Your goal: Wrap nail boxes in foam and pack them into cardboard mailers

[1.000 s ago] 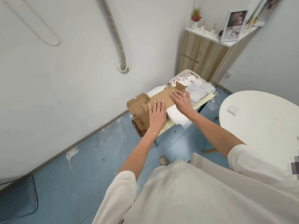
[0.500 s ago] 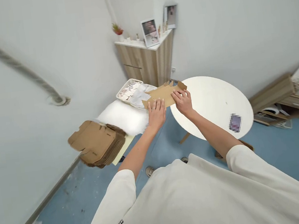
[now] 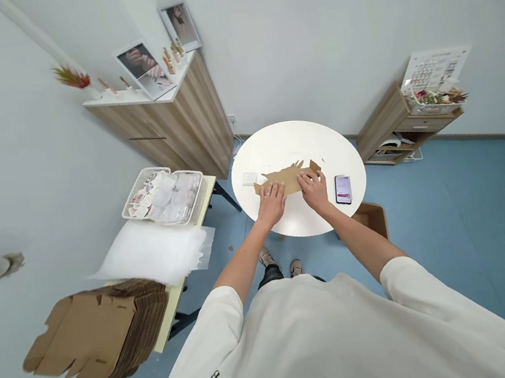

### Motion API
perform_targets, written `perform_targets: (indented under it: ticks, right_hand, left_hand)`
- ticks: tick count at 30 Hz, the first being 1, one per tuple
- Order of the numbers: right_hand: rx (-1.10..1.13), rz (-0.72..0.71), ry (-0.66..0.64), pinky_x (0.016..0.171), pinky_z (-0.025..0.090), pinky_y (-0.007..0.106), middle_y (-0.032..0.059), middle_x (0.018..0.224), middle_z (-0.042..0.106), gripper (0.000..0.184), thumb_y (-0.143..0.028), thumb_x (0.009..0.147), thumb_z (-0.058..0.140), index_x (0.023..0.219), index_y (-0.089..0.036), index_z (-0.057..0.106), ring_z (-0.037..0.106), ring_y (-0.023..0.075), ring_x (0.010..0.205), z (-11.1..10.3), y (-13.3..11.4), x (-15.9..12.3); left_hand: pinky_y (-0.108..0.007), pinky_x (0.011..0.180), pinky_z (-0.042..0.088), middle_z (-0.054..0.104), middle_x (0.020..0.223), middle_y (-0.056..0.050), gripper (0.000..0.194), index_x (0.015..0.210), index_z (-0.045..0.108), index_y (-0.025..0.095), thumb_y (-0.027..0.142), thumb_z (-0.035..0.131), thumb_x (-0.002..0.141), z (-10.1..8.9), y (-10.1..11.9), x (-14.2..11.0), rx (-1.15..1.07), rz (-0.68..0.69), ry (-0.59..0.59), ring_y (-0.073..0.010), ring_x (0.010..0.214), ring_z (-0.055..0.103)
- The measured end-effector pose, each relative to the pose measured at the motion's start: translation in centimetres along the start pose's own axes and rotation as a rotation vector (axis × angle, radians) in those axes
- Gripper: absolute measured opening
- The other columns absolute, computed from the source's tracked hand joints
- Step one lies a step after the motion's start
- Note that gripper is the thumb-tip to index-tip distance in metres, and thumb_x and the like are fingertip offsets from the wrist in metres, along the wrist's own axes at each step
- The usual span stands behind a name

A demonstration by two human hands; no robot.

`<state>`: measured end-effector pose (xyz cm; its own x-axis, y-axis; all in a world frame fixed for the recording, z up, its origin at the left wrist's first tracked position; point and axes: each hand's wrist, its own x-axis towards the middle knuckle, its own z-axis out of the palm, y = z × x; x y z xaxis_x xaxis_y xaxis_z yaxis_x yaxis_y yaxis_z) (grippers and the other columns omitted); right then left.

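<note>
A flat, unfolded brown cardboard box blank [image 3: 286,177] lies over the round white table [image 3: 293,146]. My left hand [image 3: 271,201], a ring on one finger, grips its near left edge with fingers on top. My right hand [image 3: 314,187] grips the near right edge the same way. A phone [image 3: 342,189] with a lit screen lies just right of my right hand. A small white card [image 3: 249,179] rests on the table to the left of the blank.
A side table at left carries a stack of flat cardboard blanks [image 3: 99,333], white foam sheets [image 3: 153,251] and a white tray of small packets [image 3: 163,196]. Wooden cabinets [image 3: 178,118] stand against the walls. An open cardboard box [image 3: 370,218] sits under the round table.
I have turned right from the side table to the round white table, carrying the cardboard blank in both hands; it now sits over the tabletop.
</note>
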<state>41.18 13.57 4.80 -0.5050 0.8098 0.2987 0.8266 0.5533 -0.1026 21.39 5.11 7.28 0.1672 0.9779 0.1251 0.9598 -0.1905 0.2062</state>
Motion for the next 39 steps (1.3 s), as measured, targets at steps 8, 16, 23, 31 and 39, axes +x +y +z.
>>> perform_targets:
  ticks: [8, 16, 23, 31, 39]
  right_hand:
    - [-0.029, 0.166, -0.172, 0.115, 0.019, 0.050, 0.0136, 0.140, 0.062, 0.054, -0.008, 0.091, 0.041, 0.142, -0.018, 0.057, 0.047, 0.0311, 0.128, 5.0, 3.0, -2.2]
    - [0.025, 0.317, -0.357, 0.103, 0.033, 0.045, 0.0144, 0.131, 0.066, 0.052, -0.009, 0.092, 0.042, 0.140, -0.018, 0.059, 0.049, 0.0317, 0.126, 9.9, 2.5, -0.4]
    - [0.076, 0.323, -0.466, 0.102, 0.037, 0.045, 0.0157, 0.136, 0.061, 0.052, -0.010, 0.094, 0.040, 0.143, -0.018, 0.056, 0.049, 0.0315, 0.127, 13.0, 2.6, 0.8]
    - [0.164, 0.327, -0.619, 0.104, 0.041, 0.043, 0.0166, 0.151, 0.048, 0.041, -0.026, 0.095, 0.053, 0.136, -0.017, 0.059, 0.045, 0.0325, 0.133, 14.4, 4.3, 1.3]
    - [0.258, 0.331, -0.644, 0.103, 0.046, 0.044, 0.0128, 0.149, 0.055, 0.039, -0.033, 0.100, 0.052, 0.136, -0.021, 0.062, 0.051, 0.0317, 0.132, 14.2, 6.2, 1.5]
  left_hand:
    - [-0.052, 0.123, 0.021, 0.041, 0.160, -0.014, 0.055, 0.159, 0.033, 0.018, 0.031, 0.023, 0.107, 6.9, -1.7, 4.2, -0.026, 0.179, -0.176, -0.0281, 0.148, 0.035]
    - [-0.058, 0.122, 0.020, 0.044, 0.157, -0.017, 0.056, 0.157, 0.037, 0.019, 0.019, 0.032, 0.101, 11.0, -6.8, 8.1, -0.049, 0.273, -0.321, -0.0304, 0.146, 0.038]
    - [-0.056, 0.121, 0.022, 0.039, 0.161, -0.016, 0.061, 0.157, 0.036, 0.020, 0.012, 0.033, 0.097, 13.5, -9.1, 9.4, -0.062, 0.235, -0.456, -0.0295, 0.149, 0.035]
    - [-0.054, 0.119, 0.024, 0.038, 0.161, -0.016, 0.058, 0.150, 0.044, 0.022, 0.009, 0.038, 0.093, 16.0, -9.8, 10.2, -0.049, 0.162, -0.529, -0.0304, 0.147, 0.035]
    - [-0.054, 0.114, 0.029, 0.048, 0.149, -0.019, 0.048, 0.143, 0.048, 0.019, 0.025, 0.049, 0.095, 16.6, -9.5, 11.4, -0.043, 0.120, -0.543, -0.0336, 0.135, 0.044]
